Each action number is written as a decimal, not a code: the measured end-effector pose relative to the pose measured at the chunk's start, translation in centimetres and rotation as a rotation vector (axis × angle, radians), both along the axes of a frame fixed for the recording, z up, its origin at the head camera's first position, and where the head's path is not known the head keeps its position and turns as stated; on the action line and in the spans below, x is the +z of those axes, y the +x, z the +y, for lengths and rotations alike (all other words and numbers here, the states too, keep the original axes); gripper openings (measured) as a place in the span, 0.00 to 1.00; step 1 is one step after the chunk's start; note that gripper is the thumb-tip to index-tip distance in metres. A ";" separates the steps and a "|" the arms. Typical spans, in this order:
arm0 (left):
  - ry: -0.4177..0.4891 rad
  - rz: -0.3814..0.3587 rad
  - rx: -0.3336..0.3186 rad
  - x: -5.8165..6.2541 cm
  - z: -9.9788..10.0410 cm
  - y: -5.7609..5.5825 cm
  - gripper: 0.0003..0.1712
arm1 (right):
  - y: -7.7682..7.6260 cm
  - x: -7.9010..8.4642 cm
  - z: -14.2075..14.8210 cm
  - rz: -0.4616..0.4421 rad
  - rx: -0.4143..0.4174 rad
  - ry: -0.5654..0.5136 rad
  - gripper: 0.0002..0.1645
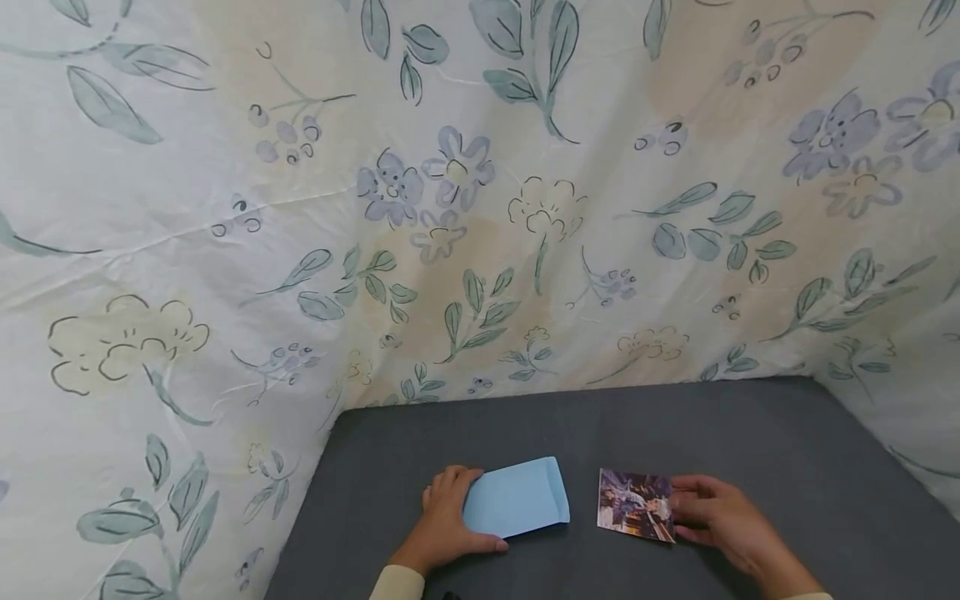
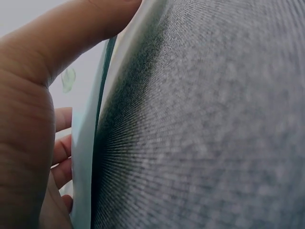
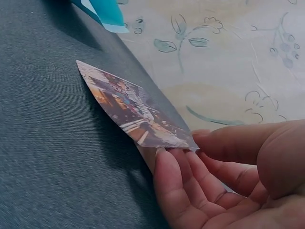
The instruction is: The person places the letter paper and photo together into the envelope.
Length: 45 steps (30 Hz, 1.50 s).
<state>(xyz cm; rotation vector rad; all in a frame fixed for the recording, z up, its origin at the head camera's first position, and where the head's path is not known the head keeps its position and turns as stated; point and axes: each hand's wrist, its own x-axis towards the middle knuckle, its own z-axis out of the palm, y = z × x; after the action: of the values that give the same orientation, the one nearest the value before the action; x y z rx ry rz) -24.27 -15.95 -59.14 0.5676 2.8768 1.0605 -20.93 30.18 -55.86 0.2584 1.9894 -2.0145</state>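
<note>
A light blue paper envelope, its flap folded at the right end, is in my left hand. The thumb lies along its near edge and the fingers along its far left side. Edge-on in the left wrist view, the envelope stands between thumb and fingers. To the right, my right hand pinches a small printed photo card by its right edge. In the right wrist view the card tilts up above the cloth, its colourful picture showing. A gap separates card and envelope.
Both hands are over a dark grey table. Floral fabric hangs behind the table and along both sides. A small black object shows at the bottom edge of the head view, too little of it to identify.
</note>
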 end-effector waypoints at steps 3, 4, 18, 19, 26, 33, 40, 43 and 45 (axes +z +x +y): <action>-0.002 0.008 0.004 -0.1 0.0 0.1 0.68 | 0.1 0.0 -0.6 0.004 -0.009 0.007 0.31; -0.002 0.007 0.006 -0.1 -0.1 0.1 0.68 | 0.1 -0.1 -0.7 0.003 -0.011 0.002 0.30; -0.006 0.031 0.018 -0.3 0.0 0.3 0.66 | 0.8 -0.5 -2.8 0.007 -0.030 0.007 0.29; -0.007 0.033 0.018 -0.3 -0.1 0.4 0.66 | 0.9 -0.6 -3.0 0.009 -0.041 0.010 0.29; 0.005 0.044 0.009 -0.5 -0.3 0.5 0.67 | 1.4 -0.8 -3.7 0.035 -0.085 0.021 0.27; 0.004 0.051 0.007 -0.7 -0.5 0.6 0.67 | 1.7 -0.1 -3.4 0.068 -0.082 -0.017 0.28; 0.006 0.048 -0.002 -0.5 -0.7 0.4 0.67 | 1.3 0.6 -4.0 0.080 -0.105 -0.046 0.27; 0.012 0.047 -0.004 -0.4 -0.7 0.2 0.67 | 1.1 0.7 -4.5 0.083 -0.108 -0.049 0.27; 0.009 0.046 -0.005 -0.4 -0.8 0.0 0.67 | 1.0 0.7 -4.8 0.086 -0.105 -0.054 0.26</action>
<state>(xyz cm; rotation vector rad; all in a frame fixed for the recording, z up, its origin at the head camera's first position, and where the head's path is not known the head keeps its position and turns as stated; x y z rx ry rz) -24.25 -16.71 -59.53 0.6075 2.9094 1.0752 -19.91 25.37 -55.16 0.2734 2.0071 -2.1758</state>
